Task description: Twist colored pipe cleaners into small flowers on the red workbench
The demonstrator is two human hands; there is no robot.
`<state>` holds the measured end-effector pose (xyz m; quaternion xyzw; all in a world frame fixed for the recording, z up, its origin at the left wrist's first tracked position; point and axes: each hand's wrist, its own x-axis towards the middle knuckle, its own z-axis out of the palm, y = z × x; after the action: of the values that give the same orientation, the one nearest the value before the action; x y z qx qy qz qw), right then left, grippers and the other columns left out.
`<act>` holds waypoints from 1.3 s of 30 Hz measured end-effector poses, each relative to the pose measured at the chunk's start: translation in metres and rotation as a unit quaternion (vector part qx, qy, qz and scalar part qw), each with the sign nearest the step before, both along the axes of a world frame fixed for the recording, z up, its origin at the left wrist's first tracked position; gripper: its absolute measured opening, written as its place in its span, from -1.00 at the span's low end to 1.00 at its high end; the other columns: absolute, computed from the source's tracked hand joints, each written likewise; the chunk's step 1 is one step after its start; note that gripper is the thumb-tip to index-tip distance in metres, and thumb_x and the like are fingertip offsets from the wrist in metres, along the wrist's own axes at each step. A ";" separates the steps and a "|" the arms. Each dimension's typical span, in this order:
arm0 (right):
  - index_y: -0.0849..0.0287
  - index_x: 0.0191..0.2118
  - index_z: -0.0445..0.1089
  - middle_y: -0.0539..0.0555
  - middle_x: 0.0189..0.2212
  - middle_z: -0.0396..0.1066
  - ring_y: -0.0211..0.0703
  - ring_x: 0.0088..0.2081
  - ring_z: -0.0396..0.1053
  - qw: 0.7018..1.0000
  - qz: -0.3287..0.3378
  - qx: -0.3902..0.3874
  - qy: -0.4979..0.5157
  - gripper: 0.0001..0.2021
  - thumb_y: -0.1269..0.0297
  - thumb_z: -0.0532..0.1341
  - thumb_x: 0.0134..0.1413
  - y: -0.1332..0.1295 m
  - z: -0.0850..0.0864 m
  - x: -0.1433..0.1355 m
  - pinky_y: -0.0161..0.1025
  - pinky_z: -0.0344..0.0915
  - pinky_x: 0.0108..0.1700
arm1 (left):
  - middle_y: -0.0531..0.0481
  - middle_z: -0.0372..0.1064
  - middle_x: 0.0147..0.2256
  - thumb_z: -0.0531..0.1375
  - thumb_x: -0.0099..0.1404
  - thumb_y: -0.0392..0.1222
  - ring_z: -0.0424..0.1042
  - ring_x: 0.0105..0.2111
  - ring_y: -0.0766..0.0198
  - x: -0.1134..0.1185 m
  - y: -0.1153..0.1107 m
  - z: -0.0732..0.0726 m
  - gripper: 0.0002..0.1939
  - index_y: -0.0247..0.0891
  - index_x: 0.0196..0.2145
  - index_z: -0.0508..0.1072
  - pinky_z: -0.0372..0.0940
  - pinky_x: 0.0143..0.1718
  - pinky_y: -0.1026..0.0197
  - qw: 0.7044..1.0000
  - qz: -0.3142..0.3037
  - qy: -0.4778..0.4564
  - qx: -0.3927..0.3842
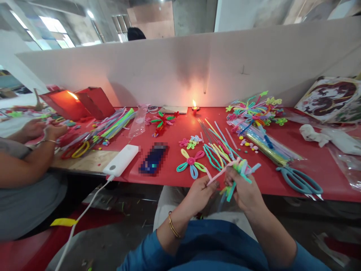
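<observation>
My left hand (200, 194) pinches one end of a pink pipe cleaner (222, 171) that stretches across to my right side. Closed round a bundle of pastel pipe cleaners (243, 167), green, blue and pink, my right hand (244, 188) sits just past the table's front edge. Ends of the bundle stick out above and below the fist. On the table behind my hands lie loose pipe cleaners (218, 152) in several colours. A pipe-cleaner flower (191, 162) with looped petals and a pink centre lies left of them, with smaller flowers (190, 142) behind it.
A lit candle (194, 109) burns near the white partition (146, 71). Blue-handled scissors (300, 180) overhang the front edge at right, near bagged pipe cleaners (270, 146). A phone (153, 160) and a white power bank (122, 160) lie left. A co-worker's hands (50, 130) work at far left.
</observation>
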<state>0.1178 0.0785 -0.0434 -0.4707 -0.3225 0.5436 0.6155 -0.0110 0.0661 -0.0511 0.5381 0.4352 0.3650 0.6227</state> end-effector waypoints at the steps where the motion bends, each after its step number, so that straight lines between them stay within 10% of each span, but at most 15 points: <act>1: 0.16 -0.59 0.24 -0.15 -0.74 0.15 -0.39 -0.69 0.09 0.999 -0.030 -0.006 0.028 -0.75 0.20 0.34 -0.27 0.003 0.002 0.004 -0.37 0.08 -0.63 | 0.18 0.02 -0.67 0.04 0.16 0.11 -0.04 -0.64 0.43 0.000 0.000 0.001 -0.63 -0.24 -0.58 0.17 -0.10 -0.60 0.32 1.000 0.002 0.010 -0.003; 6: 0.20 -0.50 0.35 -0.04 -0.61 0.34 -0.29 -0.62 0.26 0.992 -0.066 -0.063 0.084 -0.80 0.24 0.33 -0.32 0.011 0.010 0.026 -0.35 0.16 -0.63 | 0.15 0.03 -0.68 -0.02 0.21 0.11 -0.03 -0.64 0.42 -0.003 0.000 -0.001 -0.57 -0.24 -0.65 0.12 -0.08 -0.58 0.30 0.999 -0.007 0.039 0.020; 16: 0.22 -0.55 0.32 -0.12 -0.69 0.19 -0.39 -0.63 0.10 0.974 0.207 -0.031 -0.080 -0.79 0.26 0.35 -0.28 -0.006 -0.006 0.009 -0.39 0.06 -0.60 | 0.19 -0.04 -0.69 0.08 0.09 0.19 -0.08 -0.66 0.44 0.001 -0.004 -0.001 -0.58 -0.26 -0.58 0.25 -0.14 -0.62 0.30 0.996 -0.086 0.005 -0.037; 24: 0.20 -0.46 0.31 -0.13 -0.69 0.20 -0.39 -0.68 0.12 0.992 0.082 -0.074 0.055 -0.73 0.20 0.36 -0.29 0.000 -0.002 0.015 -0.42 0.04 -0.68 | 0.20 0.02 -0.72 0.06 0.13 -0.12 -0.06 -0.74 0.50 -0.008 0.006 -0.003 -0.80 -0.30 -0.40 0.38 -0.12 -0.68 0.37 0.946 0.102 -0.266 -0.155; 39: 0.18 -0.69 0.22 -0.11 -0.78 0.11 -0.40 -0.73 0.03 0.966 0.202 -0.026 -0.162 -0.65 0.04 0.27 -0.20 -0.014 0.001 -0.008 -0.40 -0.03 -0.72 | -0.02 0.45 -0.39 0.14 0.16 -0.37 0.47 -0.34 0.30 -0.004 0.015 -0.001 -0.88 -0.27 -0.31 0.39 0.36 -0.31 0.30 0.830 0.286 -0.437 -0.196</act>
<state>0.1101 0.0645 -0.0420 -0.4934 -0.4922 0.5811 0.4203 -0.0150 0.0812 -0.0521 0.0400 0.3148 0.6308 0.7081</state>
